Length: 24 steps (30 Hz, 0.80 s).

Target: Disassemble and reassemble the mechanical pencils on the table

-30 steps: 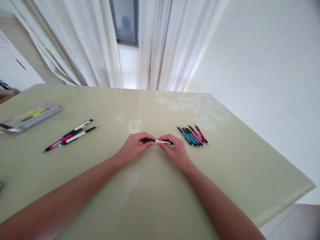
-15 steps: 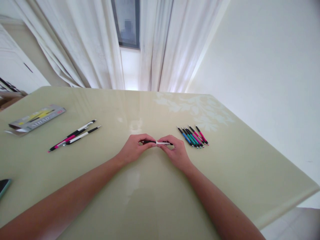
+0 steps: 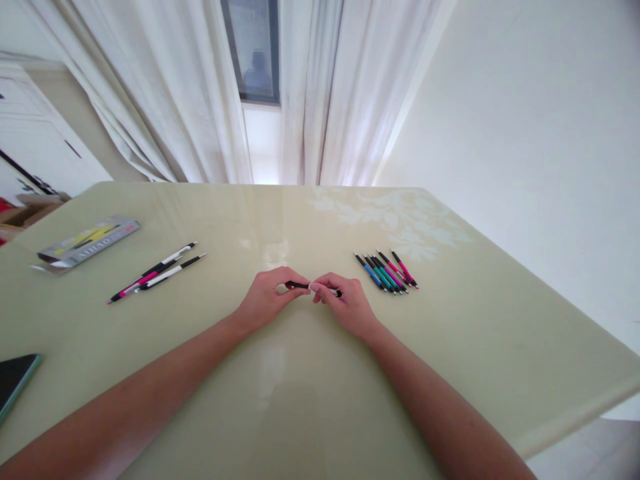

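Note:
Between my two hands, near the middle of the table, a black and white pen [image 3: 299, 285] lies level. My left hand [image 3: 267, 297] pinches its black section between thumb and fingers. On the white section, my right hand [image 3: 345, 300] is closed, with fingertips meeting the left hand's at the pen's middle. Much of the white part is hidden by the right fingers. Just right of my right hand, several coloured pens [image 3: 385, 272] with black grips lie side by side. To the left lie a few white, black and pink pens [image 3: 155, 272].
An opened grey and yellow cardboard box [image 3: 90, 243] lies at the far left of the pale green table [image 3: 225, 400]. A dark tablet or phone with a green edge [image 3: 20, 380] sits at the left border. Curtains [image 3: 190, 87] hang behind the table; a white wall [image 3: 540, 133] stands right.
The right fingers have curled and shifted around the pen's white section, covering more of it. The left hand keeps its pinch. The view has turned slightly left.

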{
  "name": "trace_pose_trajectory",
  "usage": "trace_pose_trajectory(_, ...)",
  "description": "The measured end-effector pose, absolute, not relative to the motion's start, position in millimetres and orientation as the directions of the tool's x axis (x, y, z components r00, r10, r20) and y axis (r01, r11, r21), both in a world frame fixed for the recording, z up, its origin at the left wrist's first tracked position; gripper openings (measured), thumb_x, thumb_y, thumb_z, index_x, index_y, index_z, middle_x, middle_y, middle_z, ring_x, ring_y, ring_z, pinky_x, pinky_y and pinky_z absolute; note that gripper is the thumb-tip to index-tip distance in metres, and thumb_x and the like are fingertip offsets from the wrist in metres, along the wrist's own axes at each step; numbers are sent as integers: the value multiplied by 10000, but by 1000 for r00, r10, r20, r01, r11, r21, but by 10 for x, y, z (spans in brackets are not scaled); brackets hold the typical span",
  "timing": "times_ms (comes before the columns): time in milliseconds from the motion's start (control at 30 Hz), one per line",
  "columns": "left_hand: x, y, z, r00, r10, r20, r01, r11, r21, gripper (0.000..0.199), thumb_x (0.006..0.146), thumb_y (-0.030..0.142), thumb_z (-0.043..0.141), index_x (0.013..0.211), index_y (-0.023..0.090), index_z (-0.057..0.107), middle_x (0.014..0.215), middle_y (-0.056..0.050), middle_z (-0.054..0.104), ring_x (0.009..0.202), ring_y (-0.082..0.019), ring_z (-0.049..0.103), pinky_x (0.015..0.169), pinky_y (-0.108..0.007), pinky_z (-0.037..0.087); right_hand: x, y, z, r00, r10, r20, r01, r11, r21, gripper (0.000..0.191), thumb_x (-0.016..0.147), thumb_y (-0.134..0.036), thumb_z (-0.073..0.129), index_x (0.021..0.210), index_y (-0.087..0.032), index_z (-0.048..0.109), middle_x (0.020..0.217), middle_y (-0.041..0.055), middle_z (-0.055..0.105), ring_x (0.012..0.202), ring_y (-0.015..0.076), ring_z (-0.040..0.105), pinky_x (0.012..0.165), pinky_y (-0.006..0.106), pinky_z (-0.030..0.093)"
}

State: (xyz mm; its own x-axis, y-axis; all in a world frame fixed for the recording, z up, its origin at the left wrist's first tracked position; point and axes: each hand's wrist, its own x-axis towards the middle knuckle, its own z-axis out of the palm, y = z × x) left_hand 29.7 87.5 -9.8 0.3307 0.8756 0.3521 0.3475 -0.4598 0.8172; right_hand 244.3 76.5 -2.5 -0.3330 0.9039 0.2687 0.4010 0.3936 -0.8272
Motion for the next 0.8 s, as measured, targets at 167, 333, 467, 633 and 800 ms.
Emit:
trace_pose_trajectory(167, 294, 902, -82, 283, 931, 230, 332, -320, 887, 347, 954, 489, 640, 1145, 210, 715, 951, -40, 780, 829, -194, 719, 754, -298, 558, 2454, 779, -46, -285, 919, 271, 404, 372, -836, 267, 997, -409, 610, 872, -219, 751, 739, 0, 750, 637, 151, 610, 604, 259, 421)
trace_pose_trajectory(333, 239, 949, -97, 294, 926, 235, 326, -329, 886, 273, 931, 454, 678, 858, 201, 751, 831, -29, 751, 777, -184, 679, 739, -296, 527, 2466, 801, -65, -280, 933, 227, 395, 328, -858, 315, 990, -432, 619, 804, -213, 746, 715, 7, 743, 632, 150, 608, 595, 259, 419)
trace_pose_trajectory(467, 239, 954, -113, 252, 931, 266, 259, -329, 908, 302, 839, 437, 794, 1030, 210, 741, 1012, -52, 767, 915, -209, 699, 828, -318, 544, 2465, 820, -55, -276, 945, 177, 322, 264, -909, 320, 974, -448, 640, 798, -200, 739, 699, 17, 744, 619, 149, 623, 598, 253, 452)
trace_pose_trajectory(633, 234, 974, -130, 243, 957, 158, 323, -233, 917, 379, 989, 507, 575, 893, 183, 747, 804, -36, 744, 717, -176, 661, 687, -292, 522, 2475, 836, -52, -219, 966, 135, 258, 191, -947, 294, 939, -437, 683, 802, -182, 735, 692, 33, 750, 604, 150, 629, 589, 247, 476)
trace_pose_trajectory(800, 228, 986, -142, 210, 951, 226, 208, -269, 940, 351, 858, 468, 764, 1074, 194, 724, 1042, -67, 774, 901, -211, 710, 782, -303, 545, 2497, 847, -64, -214, 972, 101, 217, 148, -965, 299, 926, -448, 695, 802, -180, 736, 698, 35, 758, 587, 142, 621, 578, 241, 473)
